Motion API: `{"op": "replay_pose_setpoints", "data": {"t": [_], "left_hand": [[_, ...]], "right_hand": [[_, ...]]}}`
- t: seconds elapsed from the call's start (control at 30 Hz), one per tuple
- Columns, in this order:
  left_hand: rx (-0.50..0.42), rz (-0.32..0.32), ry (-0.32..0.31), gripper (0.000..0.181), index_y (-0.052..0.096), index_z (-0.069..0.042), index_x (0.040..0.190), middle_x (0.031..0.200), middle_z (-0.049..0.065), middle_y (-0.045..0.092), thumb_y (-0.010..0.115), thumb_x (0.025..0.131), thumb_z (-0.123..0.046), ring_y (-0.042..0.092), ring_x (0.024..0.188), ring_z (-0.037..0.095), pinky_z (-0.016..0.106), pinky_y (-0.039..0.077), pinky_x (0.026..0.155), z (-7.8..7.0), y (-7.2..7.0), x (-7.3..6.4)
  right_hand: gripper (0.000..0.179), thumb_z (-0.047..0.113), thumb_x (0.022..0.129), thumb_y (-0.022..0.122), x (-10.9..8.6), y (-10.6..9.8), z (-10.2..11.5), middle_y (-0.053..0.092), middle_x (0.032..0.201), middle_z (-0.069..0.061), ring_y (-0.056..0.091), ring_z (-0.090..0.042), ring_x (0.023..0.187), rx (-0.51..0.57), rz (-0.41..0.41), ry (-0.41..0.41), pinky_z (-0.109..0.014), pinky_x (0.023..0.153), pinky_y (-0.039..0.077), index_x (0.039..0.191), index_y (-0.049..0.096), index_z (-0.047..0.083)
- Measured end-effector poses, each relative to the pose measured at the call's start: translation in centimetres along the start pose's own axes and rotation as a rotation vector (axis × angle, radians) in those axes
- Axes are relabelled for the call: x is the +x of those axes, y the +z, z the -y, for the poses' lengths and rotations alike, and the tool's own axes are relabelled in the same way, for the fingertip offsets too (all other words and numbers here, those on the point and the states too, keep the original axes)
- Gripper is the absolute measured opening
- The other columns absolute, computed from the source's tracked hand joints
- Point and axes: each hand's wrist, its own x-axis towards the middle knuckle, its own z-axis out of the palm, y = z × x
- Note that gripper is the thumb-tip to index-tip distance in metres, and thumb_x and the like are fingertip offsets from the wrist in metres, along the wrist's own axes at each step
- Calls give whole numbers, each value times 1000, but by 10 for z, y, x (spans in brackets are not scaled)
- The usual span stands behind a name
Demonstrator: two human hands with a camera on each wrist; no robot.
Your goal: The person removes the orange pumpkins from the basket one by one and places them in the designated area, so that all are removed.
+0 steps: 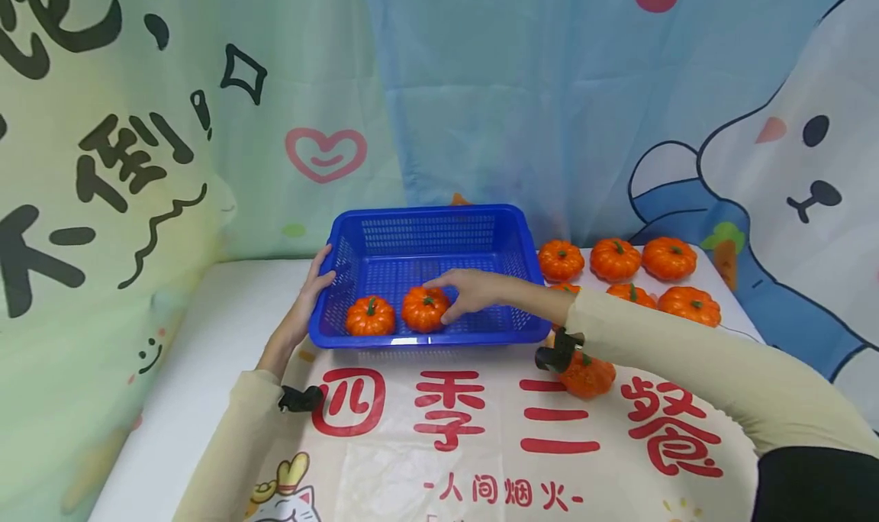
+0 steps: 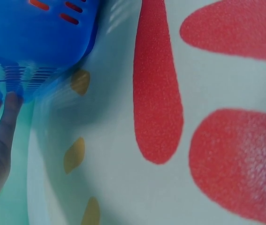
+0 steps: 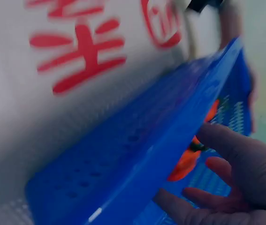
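Note:
A blue plastic basket (image 1: 426, 340) with slotted walls stands on the table. My left hand (image 1: 309, 301) rests against its left side, and in the left wrist view straight fingers (image 2: 8, 115) touch the outer wall. Inside, two orange toy pumpkins with green stems sit side by side near the front wall. The thumb and fingers of my right hand (image 1: 470, 291) pinch the right-hand pumpkin (image 1: 422, 310); the left-hand pumpkin (image 1: 371, 317) sits just beside it. In the right wrist view, the basket's rim partly hides the held pumpkin (image 3: 185, 166).
Several more pumpkins (image 1: 669, 259) lie right of the basket, some partly behind my right sleeve. One pumpkin (image 1: 588, 375) lies nearer, below that forearm. A printed cloth (image 1: 384, 468) with red characters covers the table's front. A patterned curtain (image 1: 474, 125) hangs behind.

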Motion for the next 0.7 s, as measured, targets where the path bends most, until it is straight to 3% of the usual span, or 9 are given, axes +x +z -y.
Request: {"op": "replay_pose_setpoints", "data": {"t": [0.2, 0.47, 0.7], "left_hand": [[12, 5, 4, 60, 2, -38, 155, 165, 1, -6, 27, 101, -38, 6, 150, 35, 63, 8, 119, -1, -2, -1], [22, -6, 2, 59, 3, -40, 154, 165, -1, -5, 27, 101, -37, 6, 150, 34, 64, 7, 119, -1, -4, 2], [11, 8, 1, 60, 2, -39, 155, 165, 0, -5, 28, 101, -37, 6, 150, 35, 63, 8, 119, 2, -3, 2]], "right_hand": [[67, 14, 85, 73, 34, 0, 4, 48, 146, -18, 43, -33, 136, -16, 54, 39, -48, 115, 35, 145, 46, 14], [69, 10, 82, 71, 44, 1, 7, 52, 142, -18, 49, -30, 128, -2, 49, 34, -42, 112, 40, 146, 45, 12], [70, 11, 85, 70, 45, 7, 6, 49, 145, -18, 47, -30, 132, 35, 67, 40, -43, 116, 35, 148, 39, 9]]}}
